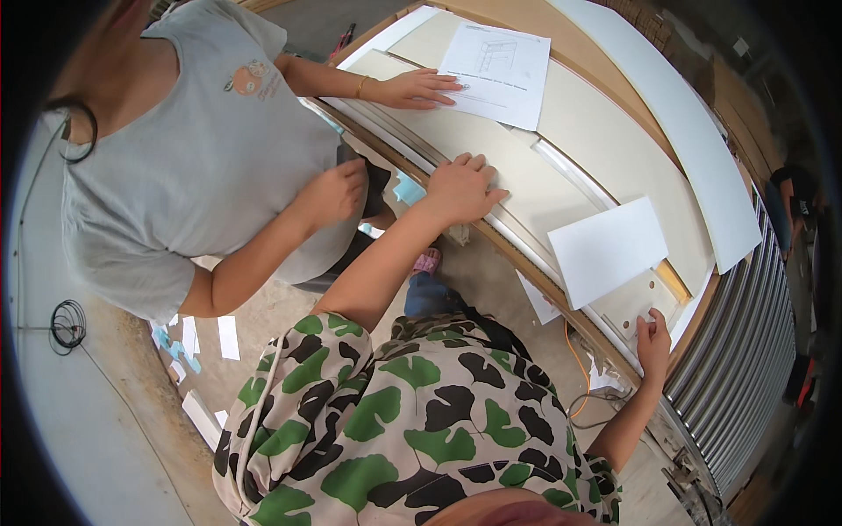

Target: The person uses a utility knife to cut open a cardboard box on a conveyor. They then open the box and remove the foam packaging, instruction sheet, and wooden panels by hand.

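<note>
Over the near edge of an open carton (513, 235), my left hand (462, 188) rests with its fingers apart on a cream-white flat panel (399, 138). Further right, my right hand (652, 344) touches a white panel with round holes (627, 309) near the carton's right end. Its fingers are slightly bent and apart, with nothing seen between them. A blank white sheet (610, 250) lies across the panels between my hands. At the far side lies a printed sheet with a line drawing of furniture (496, 74).
A co-worker in a grey shirt (219, 149) stands at left, one hand (419, 88) flat beside the printed sheet. A long white board (667, 105) runs along the far side. Metal rollers (732, 368) lie at right. Paper scraps (228, 337) and an orange cable (579, 368) are below.
</note>
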`<action>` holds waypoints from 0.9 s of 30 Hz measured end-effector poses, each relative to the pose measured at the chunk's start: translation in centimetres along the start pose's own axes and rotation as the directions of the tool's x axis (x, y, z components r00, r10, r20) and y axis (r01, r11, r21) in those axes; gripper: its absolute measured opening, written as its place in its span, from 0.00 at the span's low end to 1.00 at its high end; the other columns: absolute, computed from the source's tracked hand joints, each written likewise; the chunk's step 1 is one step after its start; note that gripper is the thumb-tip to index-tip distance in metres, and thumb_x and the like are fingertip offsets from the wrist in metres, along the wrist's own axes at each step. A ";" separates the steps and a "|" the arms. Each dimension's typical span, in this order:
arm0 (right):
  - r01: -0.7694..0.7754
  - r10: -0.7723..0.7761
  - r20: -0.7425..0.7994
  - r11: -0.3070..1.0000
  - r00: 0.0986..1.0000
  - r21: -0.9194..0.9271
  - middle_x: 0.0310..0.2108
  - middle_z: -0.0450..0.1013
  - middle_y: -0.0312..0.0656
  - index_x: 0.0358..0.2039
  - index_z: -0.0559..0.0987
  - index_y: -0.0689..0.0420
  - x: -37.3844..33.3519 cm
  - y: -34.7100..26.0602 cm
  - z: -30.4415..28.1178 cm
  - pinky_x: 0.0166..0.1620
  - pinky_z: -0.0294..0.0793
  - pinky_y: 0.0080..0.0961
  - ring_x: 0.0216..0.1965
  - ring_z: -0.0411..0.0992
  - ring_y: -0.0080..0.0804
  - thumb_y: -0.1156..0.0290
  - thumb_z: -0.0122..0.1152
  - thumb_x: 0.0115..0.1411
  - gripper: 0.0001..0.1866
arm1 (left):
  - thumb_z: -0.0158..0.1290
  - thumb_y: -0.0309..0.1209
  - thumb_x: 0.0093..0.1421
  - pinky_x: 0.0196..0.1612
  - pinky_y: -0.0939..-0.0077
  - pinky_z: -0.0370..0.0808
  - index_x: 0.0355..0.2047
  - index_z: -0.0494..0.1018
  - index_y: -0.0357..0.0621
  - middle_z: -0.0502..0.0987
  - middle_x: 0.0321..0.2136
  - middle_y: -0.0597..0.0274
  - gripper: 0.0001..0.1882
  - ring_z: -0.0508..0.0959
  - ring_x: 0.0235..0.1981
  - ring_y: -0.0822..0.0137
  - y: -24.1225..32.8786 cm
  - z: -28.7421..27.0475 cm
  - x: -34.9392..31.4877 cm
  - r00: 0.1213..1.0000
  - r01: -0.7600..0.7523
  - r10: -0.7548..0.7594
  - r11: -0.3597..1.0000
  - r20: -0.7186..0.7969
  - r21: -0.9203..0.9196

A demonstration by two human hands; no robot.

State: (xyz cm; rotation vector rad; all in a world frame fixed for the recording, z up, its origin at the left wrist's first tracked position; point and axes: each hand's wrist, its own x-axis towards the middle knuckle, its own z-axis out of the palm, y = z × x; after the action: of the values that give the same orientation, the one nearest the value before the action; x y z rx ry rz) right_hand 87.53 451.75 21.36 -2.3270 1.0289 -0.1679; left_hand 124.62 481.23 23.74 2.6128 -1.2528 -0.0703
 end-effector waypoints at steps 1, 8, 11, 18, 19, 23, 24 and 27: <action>-0.017 0.017 0.011 1.000 1.000 -0.007 0.20 0.70 0.41 0.51 0.73 0.62 -0.2 0.0 -0.1 0.28 0.68 0.26 0.22 0.68 0.28 0.66 0.59 0.62 0.19 | 0.49 0.52 0.61 0.53 0.57 0.69 0.43 0.76 0.47 0.74 0.50 0.56 0.23 0.72 0.55 0.52 0.1 0.0 0.0 1.000 -0.020 0.020 1.000 -0.006 -0.010; 0.016 -0.016 0.003 1.000 1.000 0.019 0.20 0.70 0.41 0.51 0.72 0.62 0.1 0.5 0.3 0.29 0.68 0.27 0.23 0.68 0.28 0.66 0.59 0.62 0.20 | 0.49 0.52 0.60 0.49 0.55 0.71 0.42 0.76 0.47 0.75 0.46 0.56 0.23 0.74 0.50 0.52 -0.2 -0.4 0.3 0.999 -0.039 0.039 0.999 0.018 -0.009; -0.018 0.018 0.024 1.000 1.000 0.000 0.20 0.71 0.42 0.52 0.72 0.62 -0.4 -0.3 -0.2 0.29 0.69 0.27 0.23 0.69 0.29 0.66 0.60 0.61 0.20 | 0.51 0.51 0.60 0.47 0.54 0.72 0.41 0.76 0.46 0.78 0.40 0.53 0.22 0.76 0.46 0.51 -0.1 -0.3 1.4 0.997 -0.073 0.072 0.997 0.024 0.030; -0.024 0.025 -0.015 0.999 1.000 0.025 0.22 0.74 0.48 0.51 0.73 0.61 -0.6 -0.5 -0.3 0.29 0.71 0.30 0.23 0.71 0.35 0.66 0.61 0.59 0.21 | 0.59 0.39 0.54 0.45 0.56 0.73 0.44 0.77 0.39 0.78 0.35 0.42 0.21 0.77 0.41 0.46 -1.8 0.3 6.9 0.969 -0.147 0.146 0.989 -0.201 0.011; -0.020 0.021 -0.035 1.000 0.999 0.015 0.22 0.74 0.48 0.51 0.74 0.61 -0.5 -0.7 -0.2 0.30 0.72 0.31 0.23 0.72 0.37 0.65 0.62 0.59 0.21 | 0.62 0.40 0.52 0.47 0.57 0.72 0.45 0.76 0.38 0.77 0.39 0.42 0.23 0.75 0.44 0.45 -1.0 -1.1 7.3 0.979 -0.118 0.114 0.993 -0.170 -0.012; -0.045 0.046 -0.019 0.998 0.999 0.055 0.25 0.76 0.49 0.49 0.75 0.62 -0.5 -1.1 -0.9 0.32 0.73 0.33 0.27 0.75 0.40 0.65 0.64 0.57 0.22 | 0.63 0.50 0.51 0.55 0.47 0.65 0.58 0.67 0.45 0.65 0.57 0.38 0.37 0.65 0.57 0.39 -3.8 0.4 10.5 0.946 -0.233 0.239 0.971 -0.218 0.053; -0.068 0.071 -0.047 0.996 0.996 0.059 0.25 0.76 0.49 0.49 0.75 0.62 -0.5 -0.9 -1.0 0.32 0.73 0.33 0.27 0.75 0.40 0.65 0.64 0.57 0.22 | 0.63 0.51 0.50 0.57 0.44 0.63 0.59 0.66 0.46 0.62 0.59 0.37 0.40 0.61 0.60 0.38 -3.7 0.4 11.1 0.967 -0.176 0.186 0.982 -0.172 0.071; 0.014 -0.028 -0.248 0.998 0.968 -0.060 0.31 0.77 0.50 0.49 0.74 0.63 -0.2 -2.1 -0.9 0.35 0.75 0.32 0.29 0.76 0.41 0.63 0.62 0.58 0.22 | 0.63 0.57 0.47 0.60 0.38 0.57 0.62 0.62 0.47 0.56 0.63 0.37 0.47 0.54 0.65 0.37 -4.8 -0.1 13.4 0.988 -0.135 0.140 0.988 -0.064 0.074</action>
State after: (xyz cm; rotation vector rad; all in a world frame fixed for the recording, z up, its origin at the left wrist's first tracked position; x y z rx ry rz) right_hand 88.41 452.57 23.27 -2.4139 1.1426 -0.4548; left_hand 136.68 473.79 23.55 2.5533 -1.4317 0.0880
